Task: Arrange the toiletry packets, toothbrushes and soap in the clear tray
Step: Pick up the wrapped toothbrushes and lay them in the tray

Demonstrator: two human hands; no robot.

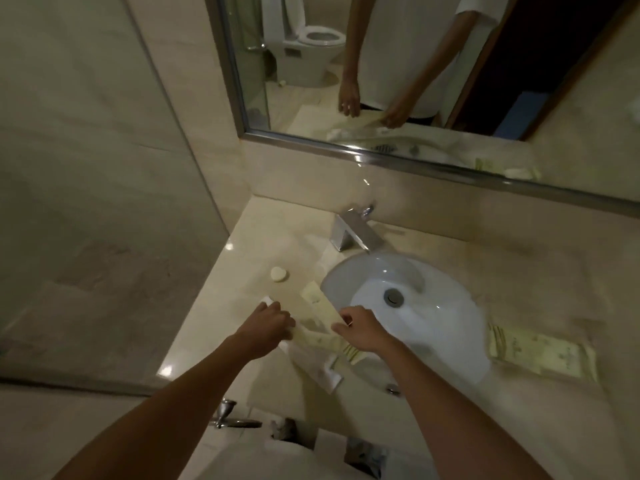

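Note:
Left of the sink, several long cream toiletry packets (320,304) lie fanned on the counter, over white packets (323,370). My left hand (268,329) has its fingers curled on the left end of one cream packet. The fingers of my right hand (360,329) pinch the near end of the long packet by the basin rim. A round white soap (278,274) sits alone further back on the counter. More cream packets (540,353) are stacked right of the sink. I cannot clearly make out the clear tray.
The white sink basin (446,306) with its drain is right of my hands, and a chrome faucet (353,232) stands behind it. A mirror (398,81) runs along the back wall. A glass partition (86,202) closes the left side, and a chrome handle (230,415) hangs below the counter edge.

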